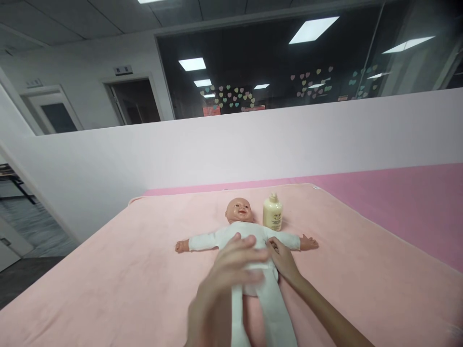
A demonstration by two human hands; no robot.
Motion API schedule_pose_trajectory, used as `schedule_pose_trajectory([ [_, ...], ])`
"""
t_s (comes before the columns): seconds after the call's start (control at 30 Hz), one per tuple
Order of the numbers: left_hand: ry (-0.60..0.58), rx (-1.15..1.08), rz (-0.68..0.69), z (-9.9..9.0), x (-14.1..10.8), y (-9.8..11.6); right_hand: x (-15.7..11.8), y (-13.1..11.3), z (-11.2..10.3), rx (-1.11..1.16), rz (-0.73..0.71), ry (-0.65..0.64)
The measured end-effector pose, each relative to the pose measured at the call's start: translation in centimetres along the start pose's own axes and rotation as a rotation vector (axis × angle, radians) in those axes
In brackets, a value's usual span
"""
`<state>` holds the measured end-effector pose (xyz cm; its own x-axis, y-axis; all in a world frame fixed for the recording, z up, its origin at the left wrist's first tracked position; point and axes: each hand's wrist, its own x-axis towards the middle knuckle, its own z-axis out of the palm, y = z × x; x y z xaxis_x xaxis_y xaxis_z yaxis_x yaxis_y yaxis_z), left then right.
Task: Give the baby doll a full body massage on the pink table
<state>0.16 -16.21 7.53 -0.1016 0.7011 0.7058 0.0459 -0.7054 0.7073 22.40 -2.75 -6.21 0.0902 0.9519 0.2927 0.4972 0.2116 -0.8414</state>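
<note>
A baby doll with a white cloth body lies on its back, arms stretched to both sides and head away from me. My left hand is blurred by motion above the doll's belly, fingers stretched and apart, holding nothing. It covers part of the torso and one hip. Against the doll's side, just below its armpit, my right hand has its fingers curled in on the white cloth. Beside the doll's head stands a pale yellow bottle with a dark print, upright and touched by neither hand.
A pink blanket lies under the doll, over a darker pink surface. Behind it rises a low white wall with a window bearing heart stickers. Grey floor shows at the left.
</note>
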Motion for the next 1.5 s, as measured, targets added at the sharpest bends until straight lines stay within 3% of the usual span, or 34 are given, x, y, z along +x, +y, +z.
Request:
schedule_pose_trajectory([
  [0.07,0.019,0.046,-0.123,0.7,0.9,-3.6,0.0,0.0,0.0,-0.002,0.003,-0.003],
  [0.17,0.044,0.247,-0.475,0.9,1.5,-10.1,0.1,0.1,0.1,-0.009,0.009,0.001],
  [0.2,0.028,0.344,-0.531,0.7,1.5,-11.9,0.1,0.2,0.1,-0.008,0.009,0.0],
  [0.27,-0.033,0.509,-0.553,0.1,1.0,-14.8,0.1,0.3,0.2,0.001,0.005,-0.003],
  [0.37,-0.077,0.566,-0.53,-0.6,0.2,-16.9,0.1,0.3,0.2,0.01,0.002,-0.005],
  [1.5,-0.142,0.474,-0.475,-1.0,-0.5,-17.3,-0.1,-0.5,-0.2,0.007,0.005,0.014],
])
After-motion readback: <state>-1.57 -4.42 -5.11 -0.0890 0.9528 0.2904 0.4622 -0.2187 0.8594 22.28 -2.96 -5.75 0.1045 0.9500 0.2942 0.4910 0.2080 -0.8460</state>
